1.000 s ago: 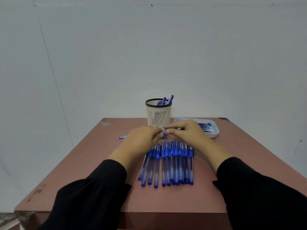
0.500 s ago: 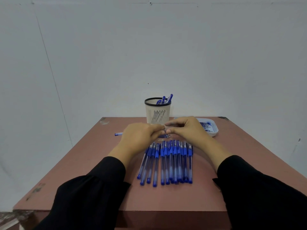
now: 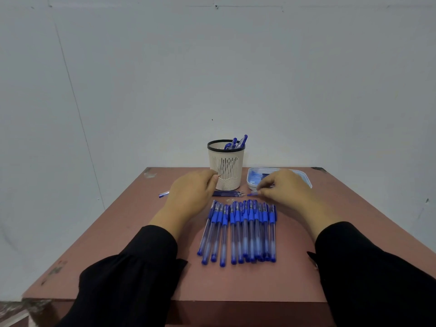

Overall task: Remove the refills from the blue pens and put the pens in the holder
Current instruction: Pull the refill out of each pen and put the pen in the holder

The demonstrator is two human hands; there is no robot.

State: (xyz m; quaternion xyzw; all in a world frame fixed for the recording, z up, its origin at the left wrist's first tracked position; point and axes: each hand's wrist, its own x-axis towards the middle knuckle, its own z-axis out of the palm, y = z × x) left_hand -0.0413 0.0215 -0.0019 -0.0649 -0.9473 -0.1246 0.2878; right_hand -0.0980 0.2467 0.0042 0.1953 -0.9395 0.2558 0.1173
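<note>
Several blue pens [image 3: 238, 232] lie side by side in a row on the brown table [image 3: 141, 244]. My left hand [image 3: 191, 194] grips a blue pen [image 3: 164, 194], whose end sticks out to the left; its fingertips are close to the cream pen holder [image 3: 226, 171]. A few blue pens [image 3: 239, 141] stand in the holder. My right hand [image 3: 280, 190] pinches a small blue pen piece [image 3: 253, 194] just above the table, in front of the white tray [image 3: 252, 182]. Loose refills [image 3: 227, 193] lie between my hands.
The white tray at the back right holds blue refills. Tiny clear bits [image 3: 230, 199] lie just behind the pen row. A white wall stands directly behind the table. The table's front edge runs below my sleeves.
My hands, joined on one pen a second ago, have moved apart. The left went toward the holder with the pen; the right drew away with a small blue piece.
</note>
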